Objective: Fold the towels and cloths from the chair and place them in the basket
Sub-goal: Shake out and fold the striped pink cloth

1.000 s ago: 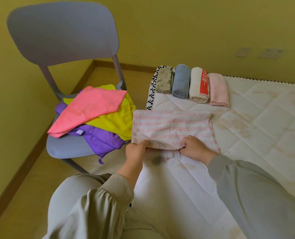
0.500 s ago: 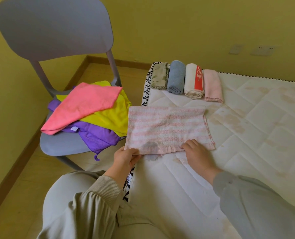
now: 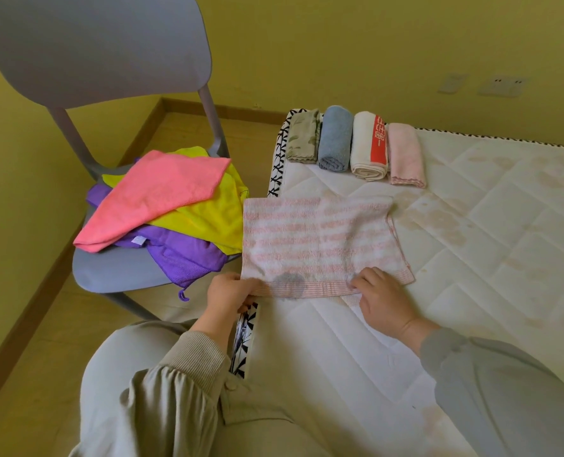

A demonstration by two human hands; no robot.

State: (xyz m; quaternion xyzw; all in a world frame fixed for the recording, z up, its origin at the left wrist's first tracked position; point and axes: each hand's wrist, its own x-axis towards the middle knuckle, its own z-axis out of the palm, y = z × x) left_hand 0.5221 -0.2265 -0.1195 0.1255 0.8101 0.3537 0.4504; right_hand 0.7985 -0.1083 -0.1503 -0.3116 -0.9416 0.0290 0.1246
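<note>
Status: task judged roughly half complete. The chair (image 3: 92, 54) carries three unfolded items: pink cloth (image 3: 162, 196) over yellow cloth (image 3: 208, 219) over purple cloth (image 3: 188, 255). The striped towel (image 3: 317, 239) lies flat at the mattress (image 3: 472, 258) corner, overhanging the edge toward the chair, and is not yet fully folded. Four rolled towels (image 3: 353, 143) lie in a row at the far edge. No basket is in view, so nothing is placed.

The left hand (image 3: 229, 296) and right hand (image 3: 386, 301), apart, each pinch the towel's near hem.

Surface: quilted, stained mattress. Room: yellow walls, wood floor (image 3: 43, 324), wall sockets (image 3: 505, 85).
</note>
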